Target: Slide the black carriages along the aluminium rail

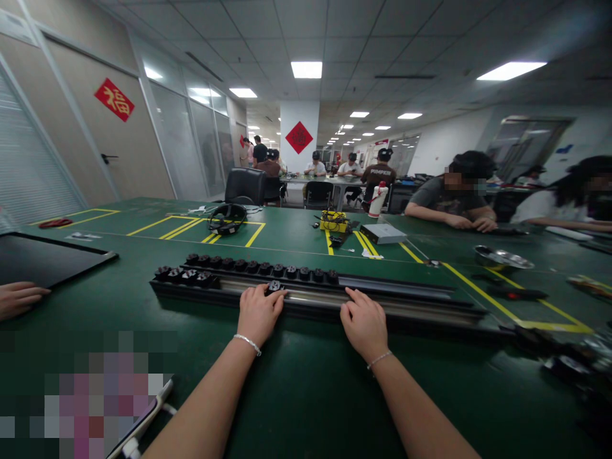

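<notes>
A long black rail (406, 299) with a metal channel lies across the green table in front of me. A row of small black round parts (258, 268) sits along its far side on the left half. My left hand (258, 313) rests at the rail's near edge, fingers pinched on one small black part (274, 287) sitting in the channel. My right hand (364, 322) lies a little to the right with its fingers curled onto the rail's near edge. Both wrists wear thin bracelets.
Another person's hand (19, 298) rests at the far left near a black tray (43, 258). A phone (138, 424) lies near my left arm. Headphones (227, 218), a yellow box (333, 221), a grey box (382, 233) and a metal bowl (502, 257) sit further back; people work at the right and rear.
</notes>
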Tool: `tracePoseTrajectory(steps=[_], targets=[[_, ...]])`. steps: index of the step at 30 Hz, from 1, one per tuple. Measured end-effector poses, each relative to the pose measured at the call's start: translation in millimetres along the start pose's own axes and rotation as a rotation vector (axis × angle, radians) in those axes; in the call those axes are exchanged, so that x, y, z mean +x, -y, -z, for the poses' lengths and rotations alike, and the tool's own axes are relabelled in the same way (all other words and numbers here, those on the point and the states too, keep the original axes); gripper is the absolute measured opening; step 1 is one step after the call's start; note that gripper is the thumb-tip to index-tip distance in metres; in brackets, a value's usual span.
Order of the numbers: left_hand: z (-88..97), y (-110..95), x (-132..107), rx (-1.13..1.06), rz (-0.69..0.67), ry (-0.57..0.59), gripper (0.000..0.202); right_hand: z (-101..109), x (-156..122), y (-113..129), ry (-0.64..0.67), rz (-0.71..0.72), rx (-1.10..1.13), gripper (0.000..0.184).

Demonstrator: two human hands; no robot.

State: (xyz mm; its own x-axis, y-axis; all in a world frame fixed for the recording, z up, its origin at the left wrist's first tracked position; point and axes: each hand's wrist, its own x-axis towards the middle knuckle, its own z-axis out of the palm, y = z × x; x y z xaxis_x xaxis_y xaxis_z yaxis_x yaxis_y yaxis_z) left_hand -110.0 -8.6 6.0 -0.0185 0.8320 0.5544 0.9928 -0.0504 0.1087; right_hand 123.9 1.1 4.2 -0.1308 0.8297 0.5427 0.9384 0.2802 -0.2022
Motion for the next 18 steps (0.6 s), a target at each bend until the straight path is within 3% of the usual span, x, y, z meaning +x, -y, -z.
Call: tracePoseTrajectory(steps=[18], targets=[[0.5,-1.0,0.0,-0.015,0.002,0.015,0.029,-1.0,0.3,-0.9,-0.005,0.004,-0.004,0.031]])
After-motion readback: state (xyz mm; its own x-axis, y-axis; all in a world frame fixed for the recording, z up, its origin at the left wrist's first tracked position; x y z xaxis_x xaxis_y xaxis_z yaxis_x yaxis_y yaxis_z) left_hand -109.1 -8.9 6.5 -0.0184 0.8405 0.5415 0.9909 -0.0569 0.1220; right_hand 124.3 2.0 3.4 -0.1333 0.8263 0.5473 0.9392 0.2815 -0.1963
